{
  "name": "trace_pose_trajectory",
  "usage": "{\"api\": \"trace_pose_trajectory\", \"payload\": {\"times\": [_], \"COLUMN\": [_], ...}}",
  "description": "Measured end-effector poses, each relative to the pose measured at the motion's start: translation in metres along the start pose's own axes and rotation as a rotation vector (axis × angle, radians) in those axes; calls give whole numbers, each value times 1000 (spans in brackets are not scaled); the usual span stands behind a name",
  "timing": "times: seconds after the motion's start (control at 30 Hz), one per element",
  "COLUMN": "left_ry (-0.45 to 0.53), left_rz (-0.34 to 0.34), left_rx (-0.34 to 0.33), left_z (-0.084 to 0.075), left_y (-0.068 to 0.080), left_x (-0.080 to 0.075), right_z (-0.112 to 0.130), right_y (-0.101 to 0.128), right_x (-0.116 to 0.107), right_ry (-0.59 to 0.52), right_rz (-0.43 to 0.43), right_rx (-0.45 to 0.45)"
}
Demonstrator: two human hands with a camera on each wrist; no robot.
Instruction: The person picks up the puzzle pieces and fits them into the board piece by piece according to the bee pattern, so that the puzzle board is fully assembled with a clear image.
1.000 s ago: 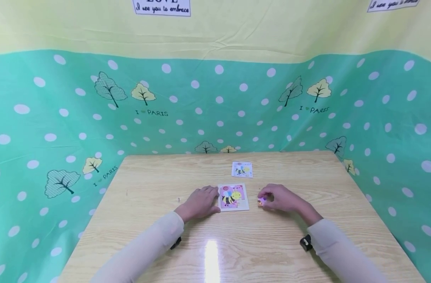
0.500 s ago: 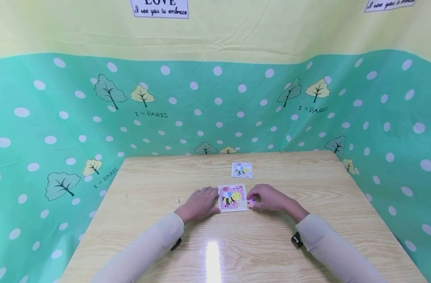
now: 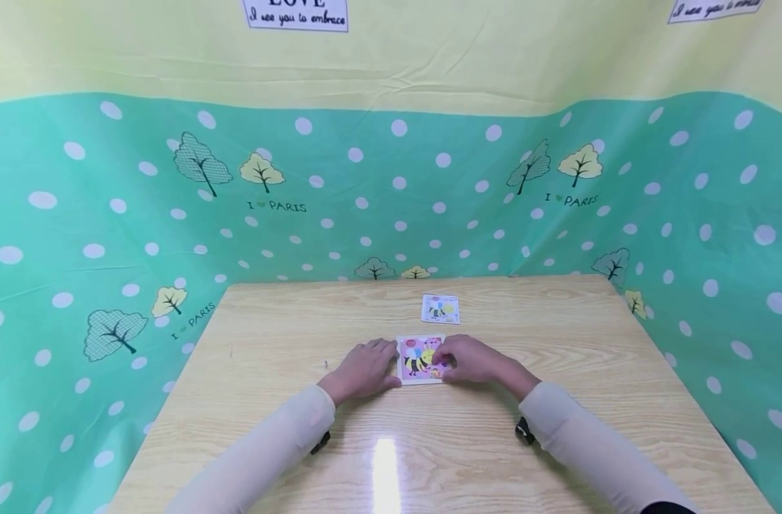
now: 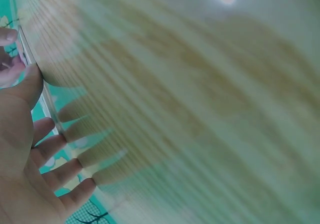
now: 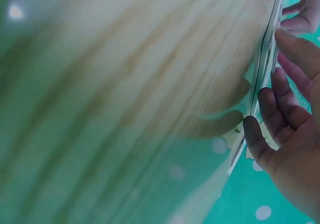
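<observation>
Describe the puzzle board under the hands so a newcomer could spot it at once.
On the wooden table, look near the middle, between the left hand and right hand. The bee puzzle board lies there, pink and framed, larger and nearer than the small bee card behind it.

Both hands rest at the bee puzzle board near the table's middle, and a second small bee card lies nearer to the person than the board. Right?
Not quite. The head view shows the small bee card lying beyond the bee puzzle board, farther from the person. The left hand and right hand are at the board.

Bright, even light; overhead glare on the table (image 3: 384, 457); wrist views blurred, perhaps too close.
</observation>
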State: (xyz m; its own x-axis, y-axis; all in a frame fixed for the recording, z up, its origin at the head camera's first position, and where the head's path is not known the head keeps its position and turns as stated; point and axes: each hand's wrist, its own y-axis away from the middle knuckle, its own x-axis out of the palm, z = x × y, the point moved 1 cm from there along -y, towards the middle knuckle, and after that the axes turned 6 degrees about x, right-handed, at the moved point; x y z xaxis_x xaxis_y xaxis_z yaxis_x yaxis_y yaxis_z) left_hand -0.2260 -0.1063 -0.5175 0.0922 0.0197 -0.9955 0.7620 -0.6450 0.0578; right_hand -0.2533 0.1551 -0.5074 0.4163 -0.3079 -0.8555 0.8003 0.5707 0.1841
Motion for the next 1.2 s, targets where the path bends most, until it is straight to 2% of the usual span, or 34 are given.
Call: {"api": "trace_pose_trajectory", "payload": {"times": [0.37, 0.8, 1.03, 1.2], "left_ry": [1, -5, -2, 0], "left_rz": [-9, 5, -3, -9], "left_rx": [1, -2, 1, 3], "left_z": [-1, -1, 0, 0], "left_y": [-2, -2, -1, 0], "left_x": [2, 3, 2, 1], "right_z": [0, 1, -1, -1], "right_y": [-3, 2, 1, -1], "right_x": [2, -1, 0, 2], "right_ry": [37, -18, 5, 14], "right_rz": [6, 27, 23, 21], "right_rx": [3, -13, -55, -34]}}
